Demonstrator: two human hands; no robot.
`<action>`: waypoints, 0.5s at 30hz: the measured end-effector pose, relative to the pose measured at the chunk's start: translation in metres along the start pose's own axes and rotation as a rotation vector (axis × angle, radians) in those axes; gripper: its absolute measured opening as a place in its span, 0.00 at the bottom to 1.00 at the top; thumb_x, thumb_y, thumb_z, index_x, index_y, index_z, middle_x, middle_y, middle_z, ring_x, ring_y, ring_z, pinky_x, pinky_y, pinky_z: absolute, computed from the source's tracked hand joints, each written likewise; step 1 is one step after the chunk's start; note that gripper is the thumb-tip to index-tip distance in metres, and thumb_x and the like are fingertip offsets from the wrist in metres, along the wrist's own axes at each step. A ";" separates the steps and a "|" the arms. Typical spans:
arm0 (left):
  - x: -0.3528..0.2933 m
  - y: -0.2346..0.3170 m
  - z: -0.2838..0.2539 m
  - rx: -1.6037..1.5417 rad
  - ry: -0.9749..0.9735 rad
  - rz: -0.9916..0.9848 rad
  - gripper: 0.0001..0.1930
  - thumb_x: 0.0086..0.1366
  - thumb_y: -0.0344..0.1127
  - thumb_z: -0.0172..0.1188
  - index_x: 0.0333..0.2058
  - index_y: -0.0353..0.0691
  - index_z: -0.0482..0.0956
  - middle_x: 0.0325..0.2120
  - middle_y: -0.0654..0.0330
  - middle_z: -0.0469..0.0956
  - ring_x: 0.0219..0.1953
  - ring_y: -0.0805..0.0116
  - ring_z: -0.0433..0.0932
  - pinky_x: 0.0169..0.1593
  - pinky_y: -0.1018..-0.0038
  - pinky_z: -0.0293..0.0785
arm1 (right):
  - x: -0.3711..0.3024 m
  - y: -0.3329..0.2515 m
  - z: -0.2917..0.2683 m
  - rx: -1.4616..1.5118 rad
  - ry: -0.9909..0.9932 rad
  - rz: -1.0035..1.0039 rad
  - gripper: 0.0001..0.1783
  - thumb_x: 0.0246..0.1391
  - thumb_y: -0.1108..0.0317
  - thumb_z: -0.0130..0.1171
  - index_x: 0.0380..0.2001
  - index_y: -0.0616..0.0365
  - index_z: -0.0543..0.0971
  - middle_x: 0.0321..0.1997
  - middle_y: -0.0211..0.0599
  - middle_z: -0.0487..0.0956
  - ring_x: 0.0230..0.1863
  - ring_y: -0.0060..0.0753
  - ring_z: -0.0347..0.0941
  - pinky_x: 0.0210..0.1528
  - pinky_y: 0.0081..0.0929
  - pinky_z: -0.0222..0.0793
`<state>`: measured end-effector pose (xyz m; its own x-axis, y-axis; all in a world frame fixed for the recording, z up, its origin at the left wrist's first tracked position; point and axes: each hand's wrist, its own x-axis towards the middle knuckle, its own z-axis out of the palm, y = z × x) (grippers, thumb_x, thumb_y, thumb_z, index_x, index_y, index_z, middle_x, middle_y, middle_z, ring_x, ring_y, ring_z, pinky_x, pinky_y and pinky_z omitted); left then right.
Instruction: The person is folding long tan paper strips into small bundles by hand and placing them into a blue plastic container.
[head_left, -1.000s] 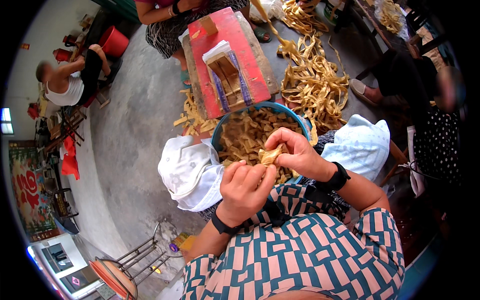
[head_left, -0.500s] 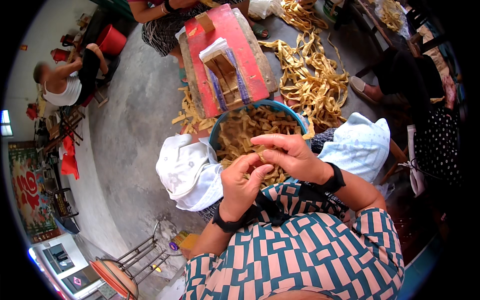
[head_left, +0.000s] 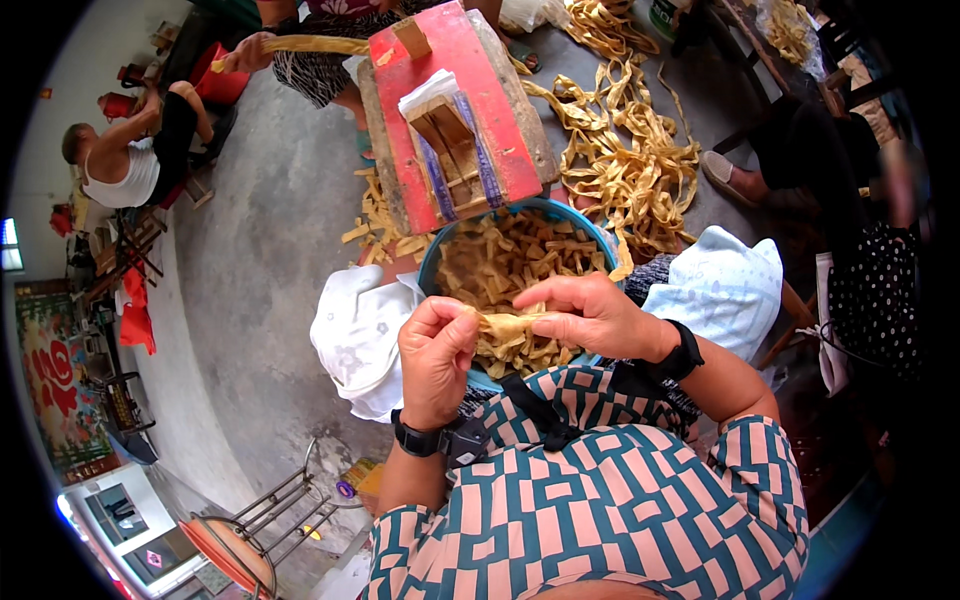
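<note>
Between my two hands a short yellowish-tan strip, like tofu skin (head_left: 508, 327), is stretched level. My left hand (head_left: 433, 350) pinches one end between thumb and fingers. At the other end my right hand (head_left: 597, 318) grips it with the thumb and fingertips, its other fingers curved above. Just below is a blue basin (head_left: 608, 243), filled with many short folded or knotted tan pieces (head_left: 520, 250). Beyond the basin's far rim stands a red-topped wooden board (head_left: 505, 110), carrying a wooden holder (head_left: 447, 135) with purple-edged sides and white sheets.
Long tan strips (head_left: 630, 150) lie heaped on the floor at the right. Loose pieces (head_left: 378, 215) lie left of the board. White cloth (head_left: 365, 335) and pale blue cloth (head_left: 715, 290) cover my knees. Across the board, another person's hand (head_left: 250, 52) holds a long strip.
My hands have moved apart, my left one leftward, and the strip between them now shows stretched out. The person opposite has drawn a long strip out to the left.
</note>
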<state>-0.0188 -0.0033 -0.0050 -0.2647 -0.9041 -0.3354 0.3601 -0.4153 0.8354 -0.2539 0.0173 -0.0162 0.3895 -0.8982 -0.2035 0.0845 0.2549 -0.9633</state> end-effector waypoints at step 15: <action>0.007 0.000 -0.006 0.454 -0.172 -0.117 0.14 0.78 0.41 0.53 0.42 0.34 0.77 0.27 0.64 0.77 0.27 0.77 0.78 0.33 0.81 0.74 | 0.003 0.017 0.004 -0.808 0.212 -0.573 0.15 0.55 0.69 0.69 0.44 0.64 0.81 0.28 0.45 0.82 0.28 0.47 0.82 0.30 0.34 0.77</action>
<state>-0.0158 -0.0104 -0.0098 -0.4379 -0.8083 -0.3936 -0.0963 -0.3931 0.9144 -0.2477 0.0200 -0.0324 0.3079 -0.8742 0.3754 -0.4690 -0.4827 -0.7396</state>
